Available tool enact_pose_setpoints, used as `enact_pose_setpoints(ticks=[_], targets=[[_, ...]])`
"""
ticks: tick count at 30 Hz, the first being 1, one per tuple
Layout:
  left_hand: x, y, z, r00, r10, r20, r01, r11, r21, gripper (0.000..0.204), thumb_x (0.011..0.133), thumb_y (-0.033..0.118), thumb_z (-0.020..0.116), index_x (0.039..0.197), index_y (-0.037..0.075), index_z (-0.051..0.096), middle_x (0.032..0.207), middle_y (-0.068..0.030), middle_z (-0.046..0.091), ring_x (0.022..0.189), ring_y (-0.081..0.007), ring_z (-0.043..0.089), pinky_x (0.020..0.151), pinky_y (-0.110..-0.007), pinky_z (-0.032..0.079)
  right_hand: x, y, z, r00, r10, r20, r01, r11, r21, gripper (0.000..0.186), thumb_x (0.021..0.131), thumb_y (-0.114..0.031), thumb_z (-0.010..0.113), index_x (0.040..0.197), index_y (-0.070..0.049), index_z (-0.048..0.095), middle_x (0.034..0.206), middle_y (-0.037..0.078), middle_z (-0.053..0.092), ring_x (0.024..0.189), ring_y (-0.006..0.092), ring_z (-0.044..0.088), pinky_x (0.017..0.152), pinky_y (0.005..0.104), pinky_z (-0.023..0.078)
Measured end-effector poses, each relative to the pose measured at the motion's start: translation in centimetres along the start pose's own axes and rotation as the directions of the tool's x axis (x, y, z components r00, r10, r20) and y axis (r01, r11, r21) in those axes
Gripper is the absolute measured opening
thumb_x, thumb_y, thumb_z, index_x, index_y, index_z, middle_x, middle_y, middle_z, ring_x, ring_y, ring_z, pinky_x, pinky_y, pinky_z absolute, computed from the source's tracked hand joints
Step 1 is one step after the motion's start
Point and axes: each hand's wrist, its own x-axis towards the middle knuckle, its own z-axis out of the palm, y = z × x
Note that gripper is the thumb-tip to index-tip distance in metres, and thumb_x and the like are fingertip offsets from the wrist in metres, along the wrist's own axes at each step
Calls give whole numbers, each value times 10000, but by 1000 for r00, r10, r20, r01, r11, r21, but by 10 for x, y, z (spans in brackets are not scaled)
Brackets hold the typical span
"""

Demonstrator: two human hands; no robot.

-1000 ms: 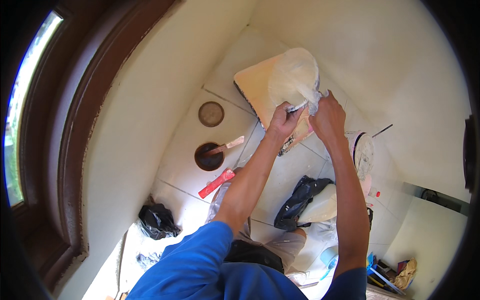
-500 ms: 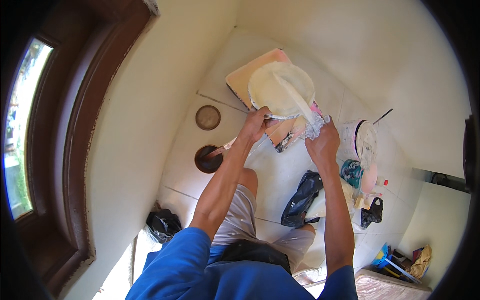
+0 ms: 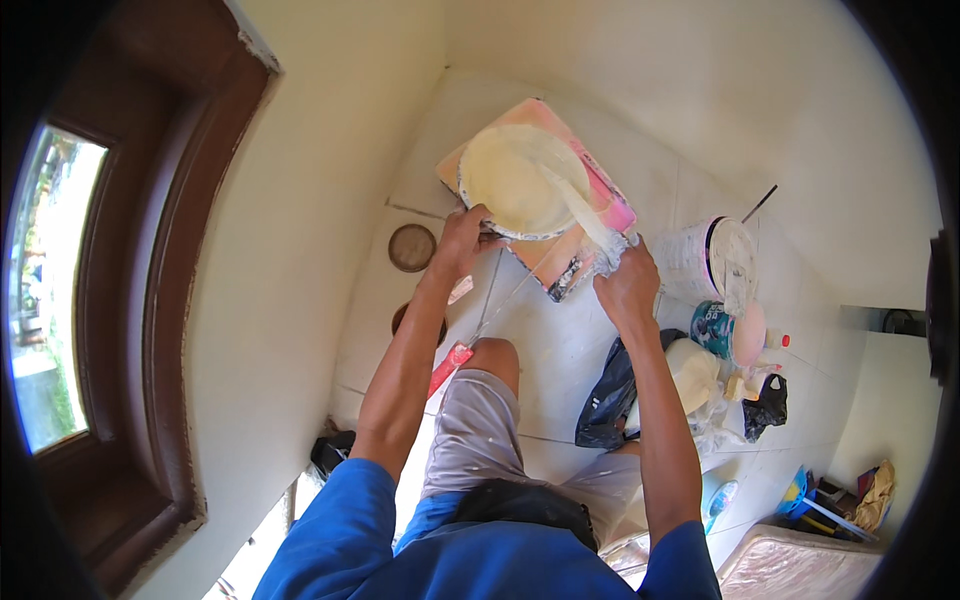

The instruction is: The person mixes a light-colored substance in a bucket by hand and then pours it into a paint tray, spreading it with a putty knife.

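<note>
From my distant seat, I see the left grip [image 3: 462, 240] closed around the near rim of the round container [image 3: 515, 185]; its thumb lies at the edge, and what the fingers do underneath I cannot tell; the right grip [image 3: 628, 288] is narrow, pinching the crumpled end of a pale strip [image 3: 578, 203], which runs from the cream surface toward it. The container is just beyond the left grip and over the orange-and-pink board [image 3: 617, 212]; whether it rests there or is lifted, I cannot say; a flat round disc [image 3: 412, 247] lies to the left of the left grip, a red handle [image 3: 450, 367] below it, and a white bucket [image 3: 688, 258] to the right of the right grip. I judge the container rather stiff and perhaps heavy on its far side, with a rim that may be slippery if wet; I would take it by the rim, with two opposite places if possible; the strip looks soft, thin and easy to tear, so its bunched end is the better hold. Compared with half a second ago, the container has shifted left over the board; more of the pink edge shows; the red handle has come into sight.
</note>
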Motion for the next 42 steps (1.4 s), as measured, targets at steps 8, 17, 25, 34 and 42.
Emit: enact_pose_setpoints(ticks=[8,17,25,34,42], targets=[[-1,5,-5,995,-26,99,21,999,50,357,825,145,479,1143,-9,425,977,-126,579,828,-210,591,652,-332,531,6,-9,13,986,-133,99,125,989,79,403,621,-26,642,1019,-4,577,973,203,542,813,356,587,697,418,493],[3,2,-2,997,61,52,-66,992,103,396,806,162,486,1171,34,402,1002,-123,566,805,-218,602,639,-333,549,-26,-11,6,996,-46,-71,54,993,108,456,641,-86,686,1068,13,558,970,196,535,802,347,595,671,395,505],[4,-4,-10,992,76,100,-80,996,36,278,850,192,491,1081,39,511,966,-88,584,846,-178,592,679,-303,524,-46,11,27,998,-7,-58,15,990,139,421,663,-108,656,1055,16,562,1081,257,525,819,350,606,675,399,514],[14,-23,-16,992,95,85,-97,995,24,312,840,161,512,1143,108,461,984,-52,594,837,-158,602,648,-274,529,-91,43,65,960,231,-161,-149,902,405,314,676,-23,591,989,-41,581,852,155,534,745,348,555,642,407,463],[15,-32,-15,995,91,45,-89,996,-30,255,868,198,505,1087,67,500,974,-55,591,821,-155,594,666,-272,518,-168,95,62,872,404,-277,-218,826,520,221,722,-55,600,938,-11,579,833,158,571,760,363,564,670,385,467]])
